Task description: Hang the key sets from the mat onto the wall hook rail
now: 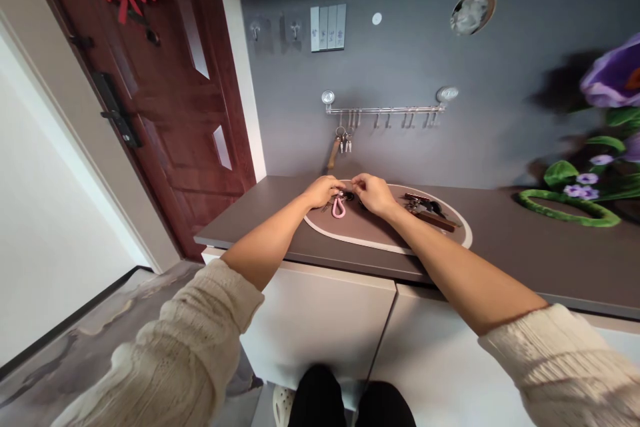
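My left hand (323,191) is closed on a bunch of keys with a pink loop strap (339,207), which hangs below the fingers over an oval brown mat (367,230). Just right of it, my right hand (374,194) has its fingertips pinched together close to the same bunch. Whatever those right fingertips hold is too small or hidden to name. More keys with dark brown holders (433,212) lie on the mat's right half, partly behind my right wrist. On the wall above, a clear hook rail (390,110) carries a key ring with a tan strap (334,152) at its left end.
The mat lies on a dark cabinet top (505,247) with pale doors (325,313) below. Purple flowers with green leaves (583,190) stand at the right. A dark red door (175,107) is at the left. Two small hooks (295,30) stick to the grey wall beside switches (328,27).
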`<action>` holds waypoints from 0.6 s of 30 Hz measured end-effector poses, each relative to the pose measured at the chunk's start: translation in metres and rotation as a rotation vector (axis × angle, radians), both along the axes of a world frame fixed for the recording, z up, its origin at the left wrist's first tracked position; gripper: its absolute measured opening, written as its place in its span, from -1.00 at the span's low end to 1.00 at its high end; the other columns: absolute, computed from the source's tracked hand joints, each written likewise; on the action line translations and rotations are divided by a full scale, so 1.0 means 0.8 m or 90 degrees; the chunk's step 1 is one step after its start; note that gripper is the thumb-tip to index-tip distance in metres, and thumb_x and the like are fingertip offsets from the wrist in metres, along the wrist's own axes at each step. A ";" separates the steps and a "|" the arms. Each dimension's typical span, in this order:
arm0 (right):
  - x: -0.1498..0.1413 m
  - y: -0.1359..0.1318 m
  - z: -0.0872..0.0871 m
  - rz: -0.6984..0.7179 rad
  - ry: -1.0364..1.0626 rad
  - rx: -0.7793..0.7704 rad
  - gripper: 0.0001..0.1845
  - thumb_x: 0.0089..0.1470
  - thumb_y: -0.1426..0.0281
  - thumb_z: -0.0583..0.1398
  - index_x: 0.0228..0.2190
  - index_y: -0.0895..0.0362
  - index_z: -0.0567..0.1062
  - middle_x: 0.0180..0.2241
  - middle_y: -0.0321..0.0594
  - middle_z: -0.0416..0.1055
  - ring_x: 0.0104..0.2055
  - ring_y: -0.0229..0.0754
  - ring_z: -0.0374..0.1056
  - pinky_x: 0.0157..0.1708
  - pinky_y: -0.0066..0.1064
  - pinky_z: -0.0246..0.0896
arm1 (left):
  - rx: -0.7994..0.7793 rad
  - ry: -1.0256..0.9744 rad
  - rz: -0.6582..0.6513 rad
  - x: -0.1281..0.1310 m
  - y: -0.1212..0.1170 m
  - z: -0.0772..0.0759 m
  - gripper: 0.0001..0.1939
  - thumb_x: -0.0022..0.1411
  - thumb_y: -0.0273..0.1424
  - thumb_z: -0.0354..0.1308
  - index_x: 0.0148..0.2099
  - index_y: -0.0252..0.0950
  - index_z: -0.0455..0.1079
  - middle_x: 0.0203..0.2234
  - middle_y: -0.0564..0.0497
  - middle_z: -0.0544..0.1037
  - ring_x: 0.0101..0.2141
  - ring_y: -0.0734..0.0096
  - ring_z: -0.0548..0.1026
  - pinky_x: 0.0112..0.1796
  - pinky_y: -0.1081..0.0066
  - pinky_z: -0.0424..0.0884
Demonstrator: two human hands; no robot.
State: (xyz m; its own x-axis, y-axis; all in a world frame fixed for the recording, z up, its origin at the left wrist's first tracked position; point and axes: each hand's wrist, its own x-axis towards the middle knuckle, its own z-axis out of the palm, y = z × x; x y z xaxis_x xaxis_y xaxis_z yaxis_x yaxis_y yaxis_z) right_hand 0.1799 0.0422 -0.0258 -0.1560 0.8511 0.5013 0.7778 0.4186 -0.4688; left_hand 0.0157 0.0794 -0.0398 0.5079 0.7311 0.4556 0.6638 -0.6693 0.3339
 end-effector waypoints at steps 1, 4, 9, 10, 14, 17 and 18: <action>-0.001 0.001 -0.001 0.001 -0.002 0.000 -0.78 -0.02 0.51 0.08 -0.30 0.15 0.46 -0.36 -0.18 0.46 -0.32 -0.24 0.35 -0.24 -0.47 0.16 | 0.007 0.006 0.005 0.000 0.000 0.001 -0.73 0.07 -0.54 0.01 -0.21 -0.25 0.46 -0.30 -0.01 0.47 -0.25 0.43 0.40 -0.15 0.47 0.26; -0.001 0.003 -0.003 0.003 0.001 -0.005 -0.78 -0.02 0.51 0.08 -0.30 0.17 0.46 -0.34 -0.15 0.46 -0.31 -0.23 0.36 -0.25 -0.46 0.16 | 0.032 0.005 0.027 -0.002 -0.003 0.003 -0.79 0.06 -0.51 0.03 -0.28 -0.28 0.47 -0.33 -0.02 0.48 -0.28 0.41 0.40 -0.18 0.46 0.27; -0.001 0.002 -0.003 -0.002 0.007 -0.011 -0.79 -0.02 0.50 0.08 -0.31 0.15 0.47 -0.35 -0.17 0.47 -0.33 -0.24 0.35 -0.26 -0.47 0.15 | 0.024 -0.009 0.082 -0.006 -0.008 0.009 -0.84 0.04 -0.48 0.07 -0.34 -0.26 0.48 -0.37 0.01 0.51 -0.31 0.41 0.41 -0.21 0.47 0.26; -0.001 0.002 -0.003 -0.002 0.005 -0.011 -0.79 -0.02 0.50 0.08 -0.32 0.15 0.47 -0.35 -0.18 0.47 -0.33 -0.25 0.34 -0.25 -0.47 0.15 | 0.016 -0.017 0.092 -0.006 -0.009 0.011 -0.84 0.03 -0.47 0.08 -0.35 -0.25 0.48 -0.39 0.02 0.52 -0.32 0.41 0.41 -0.22 0.47 0.26; -0.002 0.001 -0.001 -0.004 -0.004 -0.016 -0.79 -0.02 0.50 0.08 -0.33 0.15 0.47 -0.36 -0.18 0.46 -0.35 -0.24 0.33 -0.25 -0.46 0.14 | -0.001 -0.062 0.113 -0.010 -0.012 0.017 -0.85 0.03 -0.47 0.07 -0.37 -0.27 0.47 -0.47 0.04 0.52 -0.41 0.45 0.40 -0.29 0.48 0.27; -0.003 -0.001 0.000 -0.006 -0.001 -0.011 -0.80 -0.02 0.49 0.09 -0.33 0.14 0.47 -0.36 -0.18 0.46 -0.35 -0.24 0.33 -0.25 -0.45 0.14 | -0.013 -0.118 0.109 -0.011 -0.014 0.021 -0.84 0.04 -0.48 0.05 -0.38 -0.31 0.47 -0.52 0.04 0.50 -0.48 0.48 0.38 -0.35 0.48 0.26; -0.003 -0.002 0.000 -0.005 0.003 -0.009 -0.80 -0.02 0.49 0.09 -0.33 0.14 0.47 -0.36 -0.18 0.46 -0.35 -0.24 0.33 -0.25 -0.46 0.14 | -0.020 -0.146 0.107 -0.011 -0.015 0.022 -0.84 0.04 -0.48 0.05 -0.39 -0.32 0.47 -0.52 0.04 0.50 -0.49 0.50 0.37 -0.36 0.48 0.26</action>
